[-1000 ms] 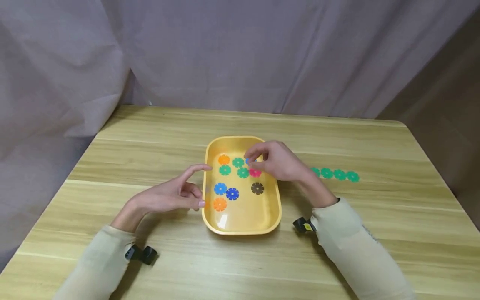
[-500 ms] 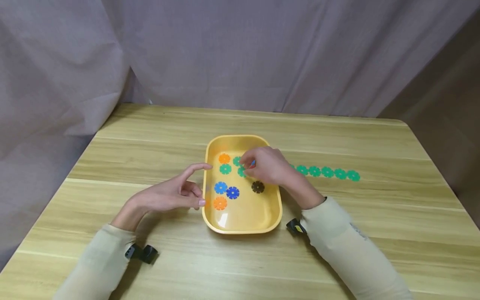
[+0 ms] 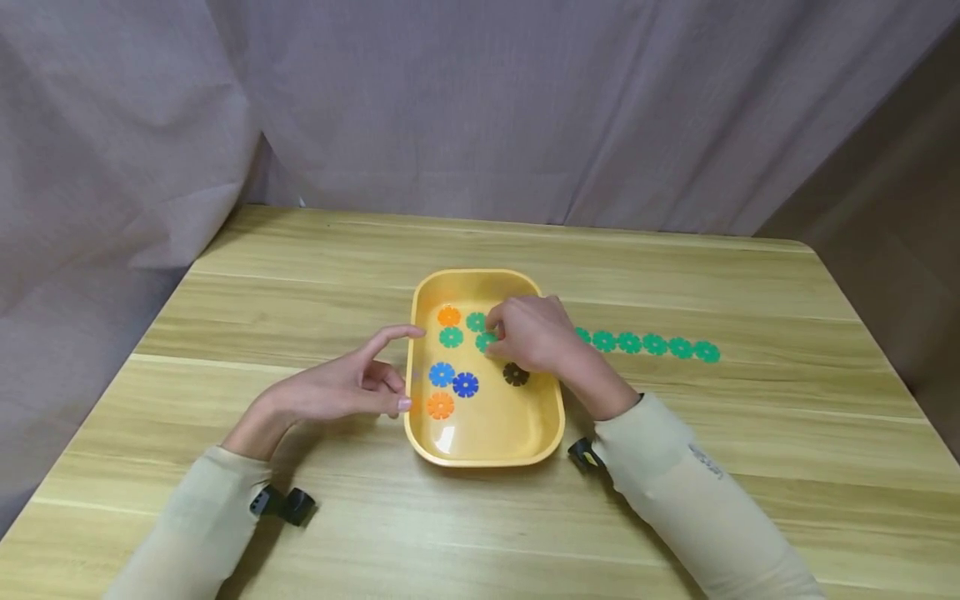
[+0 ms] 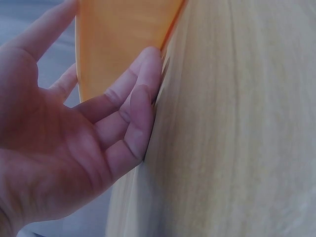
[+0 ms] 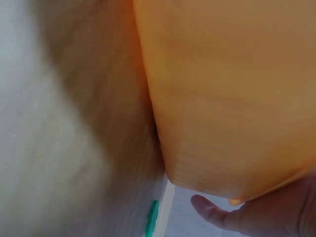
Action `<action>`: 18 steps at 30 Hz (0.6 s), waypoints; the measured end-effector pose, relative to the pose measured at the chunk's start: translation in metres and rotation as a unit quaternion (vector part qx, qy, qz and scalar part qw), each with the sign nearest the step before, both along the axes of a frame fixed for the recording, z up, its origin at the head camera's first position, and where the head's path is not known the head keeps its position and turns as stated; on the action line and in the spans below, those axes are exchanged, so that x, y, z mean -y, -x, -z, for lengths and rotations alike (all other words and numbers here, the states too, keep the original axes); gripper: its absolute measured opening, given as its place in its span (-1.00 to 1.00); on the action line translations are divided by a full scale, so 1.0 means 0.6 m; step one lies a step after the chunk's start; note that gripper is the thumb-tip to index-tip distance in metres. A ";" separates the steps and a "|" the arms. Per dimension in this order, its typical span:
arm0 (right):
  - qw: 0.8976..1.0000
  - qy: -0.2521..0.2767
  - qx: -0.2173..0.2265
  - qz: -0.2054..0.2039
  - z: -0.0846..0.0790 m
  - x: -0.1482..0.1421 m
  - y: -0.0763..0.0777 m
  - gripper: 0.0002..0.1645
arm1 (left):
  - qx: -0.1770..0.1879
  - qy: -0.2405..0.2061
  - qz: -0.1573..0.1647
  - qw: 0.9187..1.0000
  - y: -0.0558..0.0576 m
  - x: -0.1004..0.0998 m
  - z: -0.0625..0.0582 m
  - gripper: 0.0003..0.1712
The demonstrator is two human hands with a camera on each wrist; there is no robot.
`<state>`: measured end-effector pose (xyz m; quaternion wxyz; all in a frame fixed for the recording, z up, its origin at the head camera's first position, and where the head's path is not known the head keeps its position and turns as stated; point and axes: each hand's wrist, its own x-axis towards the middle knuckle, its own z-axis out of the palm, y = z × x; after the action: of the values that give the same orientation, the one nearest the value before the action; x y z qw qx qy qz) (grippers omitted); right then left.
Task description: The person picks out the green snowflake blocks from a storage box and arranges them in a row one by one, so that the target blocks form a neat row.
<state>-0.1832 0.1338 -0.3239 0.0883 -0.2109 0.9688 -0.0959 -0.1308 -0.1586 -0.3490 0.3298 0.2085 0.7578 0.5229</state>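
Note:
My left hand (image 3: 341, 387) grips the left rim of a yellow plastic tray (image 3: 486, 461). In the left wrist view its lower fingers (image 4: 140, 113) curl against the tray's outer wall. My right hand (image 3: 531, 333) reaches over the tray's right rim. Its thumb and index fingertips are right at a green snowflake disc (image 3: 483, 342), with a second green disc (image 3: 476, 321) just beyond. I cannot tell whether it pinches the nearer one. A brown disc (image 3: 515, 375) lies below the right hand. The right wrist view shows mainly the tray's outer wall and part of the hand.
In the tray's left part lie orange discs (image 3: 440, 406), a green disc (image 3: 451, 337), a light blue disc (image 3: 442, 374) and a dark blue disc (image 3: 465, 384). A row of several green discs (image 3: 655, 344) lies on the wooden table (image 3: 787, 400) right of the tray. Grey curtain (image 3: 480, 108) hangs behind.
My right hand has moved left and slightly nearer me over the tray, covering the blue and pink discs and revealing more of the green row. The left hand stays at the rim.

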 end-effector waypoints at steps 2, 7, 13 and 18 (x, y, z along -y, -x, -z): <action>1.000 -0.015 0.000 0.006 0.000 0.002 0.000 -0.59 | 0.001 0.001 0.000 1.000 0.000 0.000 0.000 0.03; 0.999 -0.036 -0.003 0.013 0.001 0.006 -0.001 -0.64 | 0.004 0.001 -0.001 1.000 0.001 0.000 0.000 0.03; 0.999 -0.038 0.003 0.016 -0.001 0.008 0.000 -0.79 | 0.004 -0.001 -0.002 1.000 0.001 0.001 0.001 0.03; 1.000 -0.021 0.002 0.020 0.001 0.005 -0.001 -0.78 | 0.001 -0.005 0.002 1.000 0.001 0.000 0.001 0.04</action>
<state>-0.1823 0.1310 -0.3245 0.0927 -0.1893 0.9745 -0.0774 -0.1315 -0.1588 -0.3499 0.3307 0.2109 0.7546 0.5260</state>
